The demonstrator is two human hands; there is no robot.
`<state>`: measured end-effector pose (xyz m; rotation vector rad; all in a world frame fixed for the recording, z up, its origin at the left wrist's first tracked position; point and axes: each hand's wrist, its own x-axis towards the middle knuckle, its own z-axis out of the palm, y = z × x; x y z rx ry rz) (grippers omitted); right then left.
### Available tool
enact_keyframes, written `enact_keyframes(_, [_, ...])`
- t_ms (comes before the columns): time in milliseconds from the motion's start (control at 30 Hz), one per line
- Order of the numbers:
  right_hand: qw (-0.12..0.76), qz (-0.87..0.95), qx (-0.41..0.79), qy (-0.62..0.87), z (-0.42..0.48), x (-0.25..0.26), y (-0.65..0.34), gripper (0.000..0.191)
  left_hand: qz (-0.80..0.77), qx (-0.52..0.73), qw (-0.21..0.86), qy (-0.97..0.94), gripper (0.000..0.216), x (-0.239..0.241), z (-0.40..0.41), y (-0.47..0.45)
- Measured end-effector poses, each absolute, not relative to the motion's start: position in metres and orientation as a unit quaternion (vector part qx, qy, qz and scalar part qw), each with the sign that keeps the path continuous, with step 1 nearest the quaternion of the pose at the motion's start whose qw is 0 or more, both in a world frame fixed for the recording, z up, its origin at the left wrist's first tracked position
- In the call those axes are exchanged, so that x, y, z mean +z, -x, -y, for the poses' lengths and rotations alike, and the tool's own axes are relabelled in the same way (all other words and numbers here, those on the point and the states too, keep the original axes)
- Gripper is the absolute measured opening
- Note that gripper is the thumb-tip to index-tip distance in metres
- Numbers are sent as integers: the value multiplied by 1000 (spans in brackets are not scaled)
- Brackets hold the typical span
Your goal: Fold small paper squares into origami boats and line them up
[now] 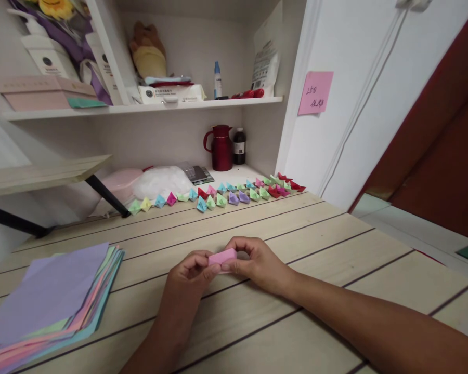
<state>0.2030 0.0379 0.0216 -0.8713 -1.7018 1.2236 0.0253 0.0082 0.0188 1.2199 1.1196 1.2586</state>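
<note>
A small piece of folded pink paper (222,256) is held between my two hands, just above the wooden table (148,291). My left hand (192,271) pinches its left end with thumb and fingers. At the right end, my right hand (253,259) grips it the same way, thumb in front and fingers behind. The two thumb tips nearly meet at the paper's lower edge. Parts of its folds are covered by my fingers.
Several small folded paper boats (233,198) in many colours line the table's back edge. A stack of coloured paper sheets (58,296) lies at the left. Behind stand a red jug (221,148), a dark bottle (239,146) and a shelf (159,105). A table riser (47,174) is at the far left.
</note>
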Motion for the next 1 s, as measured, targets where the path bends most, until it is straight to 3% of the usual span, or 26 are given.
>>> enact_keyframes(200, [421,771,316,358,-34,26,-205,11,-478,521,392,-588,16,15,-11,-23])
enact_keyframes(333, [486,762,245,350,-36,24,-206,53,-482,559,348,-578,15,17,-10,-21])
enact_keyframes(367, [507,745,236,363,-37,23,-206,55,-486,573,345,-563,15,17,-9,-21])
enact_keyframes(500, [523,718,240,391,-40,23,-206,32,-499,597,307,-548,14,18,-8,-17])
enact_keyframes(767, [509,774,232,296,-35,25,-204,1,-442,545,146,-698,12,16,-1,-20])
enact_keyframes(1000, [462,839,19,286,-36,21,-210,13,-501,473,0,-725,23,12,-5,-16])
